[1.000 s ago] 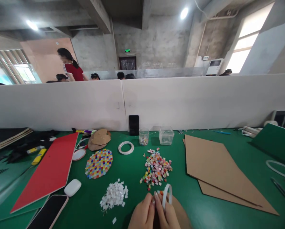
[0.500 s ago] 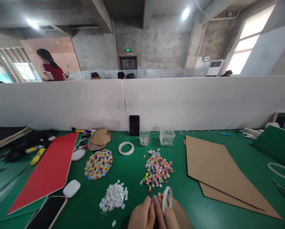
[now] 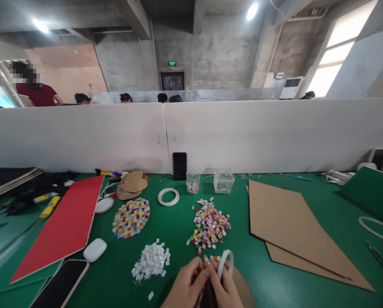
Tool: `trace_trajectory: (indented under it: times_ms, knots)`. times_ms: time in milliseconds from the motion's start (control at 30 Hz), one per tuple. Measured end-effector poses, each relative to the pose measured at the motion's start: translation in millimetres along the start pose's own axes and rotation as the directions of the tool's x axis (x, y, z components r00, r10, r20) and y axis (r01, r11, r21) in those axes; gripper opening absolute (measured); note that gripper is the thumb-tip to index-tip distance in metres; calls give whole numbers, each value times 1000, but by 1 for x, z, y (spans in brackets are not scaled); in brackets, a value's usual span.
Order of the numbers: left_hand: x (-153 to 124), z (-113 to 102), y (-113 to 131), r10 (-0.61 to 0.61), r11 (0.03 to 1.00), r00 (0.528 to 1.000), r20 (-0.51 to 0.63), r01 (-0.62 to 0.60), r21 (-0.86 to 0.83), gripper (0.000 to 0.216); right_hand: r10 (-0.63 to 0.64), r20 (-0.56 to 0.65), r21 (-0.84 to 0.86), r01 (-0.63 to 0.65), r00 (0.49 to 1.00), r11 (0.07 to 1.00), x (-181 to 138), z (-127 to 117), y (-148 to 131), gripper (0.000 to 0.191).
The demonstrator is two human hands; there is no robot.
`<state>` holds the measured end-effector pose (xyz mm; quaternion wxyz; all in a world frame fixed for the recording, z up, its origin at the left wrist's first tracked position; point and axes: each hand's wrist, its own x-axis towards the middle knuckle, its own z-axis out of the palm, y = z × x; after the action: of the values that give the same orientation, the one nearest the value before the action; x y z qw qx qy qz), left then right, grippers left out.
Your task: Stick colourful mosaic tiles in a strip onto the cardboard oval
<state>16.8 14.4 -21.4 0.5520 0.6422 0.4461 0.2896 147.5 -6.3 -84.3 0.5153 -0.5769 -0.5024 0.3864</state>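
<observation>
My left hand [image 3: 185, 284] is closed in a pinch at the bottom centre, its fingertips against those of my right hand; anything between them is too small to make out. My right hand [image 3: 224, 291] is closed too, and a narrow white strip [image 3: 227, 259] curves up in a loop from its fingers. Beneath the hands lies a brown cardboard piece [image 3: 244, 286], mostly hidden, with a few coloured tiles [image 3: 215, 258] on its far edge. Just beyond is a heap of multicoloured tiles [image 3: 209, 224]. Left of my hands is a heap of white tiles [image 3: 151, 261].
At left are a tile-covered oval [image 3: 131, 218], a red board [image 3: 61, 226], a phone [image 3: 60, 284] and a white case [image 3: 95, 250]. Farther back stand a roll of white tape [image 3: 168, 197], a cup [image 3: 193, 183] and a clear box [image 3: 223, 182]. Cardboard sheets [image 3: 284, 214] lie right.
My left hand has shifted slightly left and its fingers have parted a little from the right hand's. The white strip has tilted slightly. In the background, a person in red has moved left.
</observation>
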Motion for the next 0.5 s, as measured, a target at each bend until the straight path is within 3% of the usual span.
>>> trace_trajectory:
  times_ms: [100,233,400,500]
  knots:
    - [1,-3,2,-15,999,1000,13,16,-52,53,101,6,102,-101,995,990,2,-5,-7,49]
    - [-1,-2,2,-29,999,998,48,31,-44,51,183,54,114,-188,982,975,0,-7,-3,55]
    - [-4,0,0,32,987,999,11,-34,160,46,239,-84,108,-230,967,967,-10,3,-3,63]
    - [-5,1,-5,101,958,994,-50,-84,273,40,180,-49,94,-175,982,980,-13,6,-8,55]
